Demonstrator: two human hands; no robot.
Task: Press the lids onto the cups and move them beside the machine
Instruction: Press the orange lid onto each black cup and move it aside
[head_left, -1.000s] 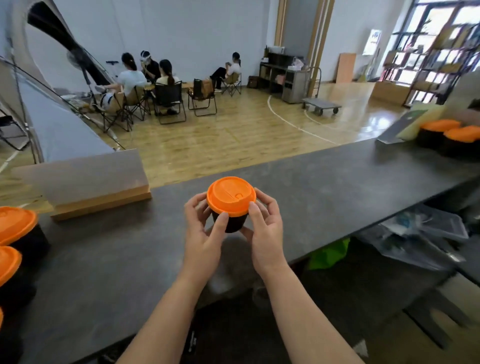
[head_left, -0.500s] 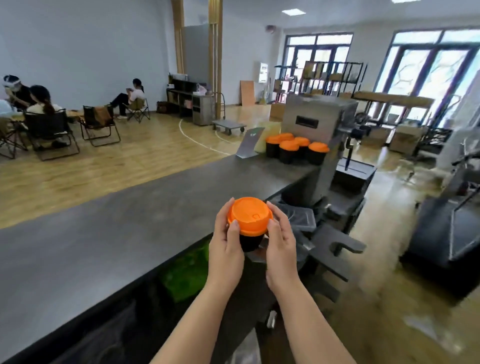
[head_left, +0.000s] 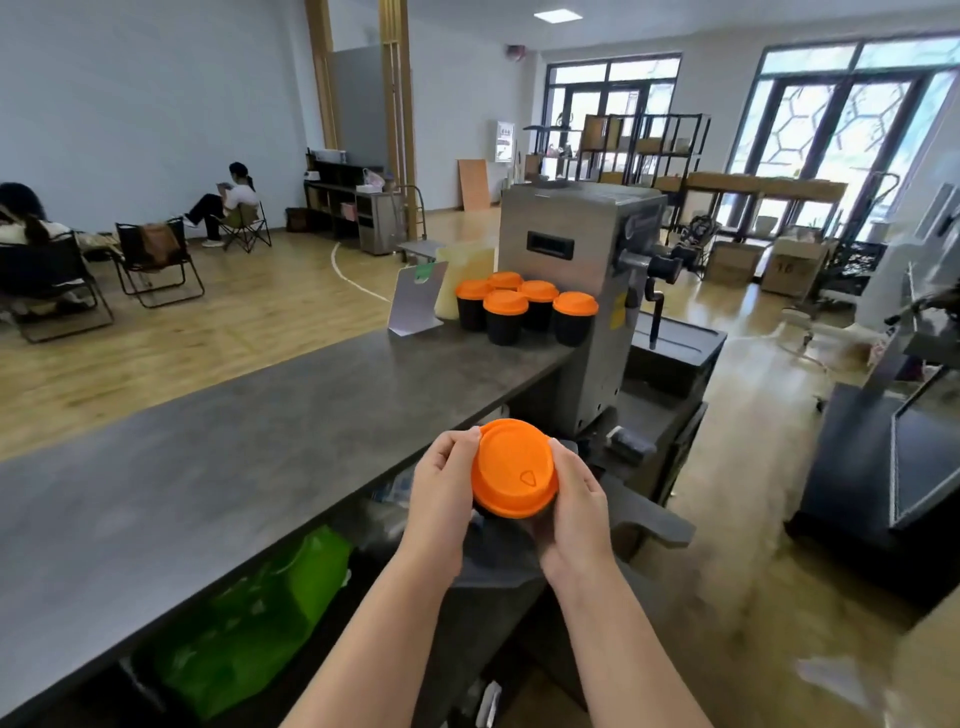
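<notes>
Holding a black cup (head_left: 501, 512) capped with an orange lid (head_left: 514, 468), both hands are raised in front of the person in the head view. The left hand (head_left: 441, 486) curls round the cup's left side, its fingertips at the lid's rim; the right hand (head_left: 576, 499) wraps the right side, with the thumb lying along the lid's edge. The lid tilts toward the camera and hides nearly all of the cup, so only a dark sliver shows beneath it. The cup is in the air, off the near edge of the grey tabletop (head_left: 234, 441) and short of the steel machine (head_left: 576, 291).

Just left of the machine, five black cups with orange lids (head_left: 524, 309) stand upright in a tight cluster on the tabletop's far end, the rightmost one just beside the machine's side. Left of that cluster, farther from the machine, a small white sign stand (head_left: 415, 301) leans, with a pale yellow pouch (head_left: 465, 275) behind the cups. Under the tabletop, well to the left of the machine and nearer the camera, a green bag (head_left: 270, 613) sits on a lower shelf. Far beyond the machine's left, across the wooden floor (head_left: 208, 332), people sit in folding chairs (head_left: 156, 265).
</notes>
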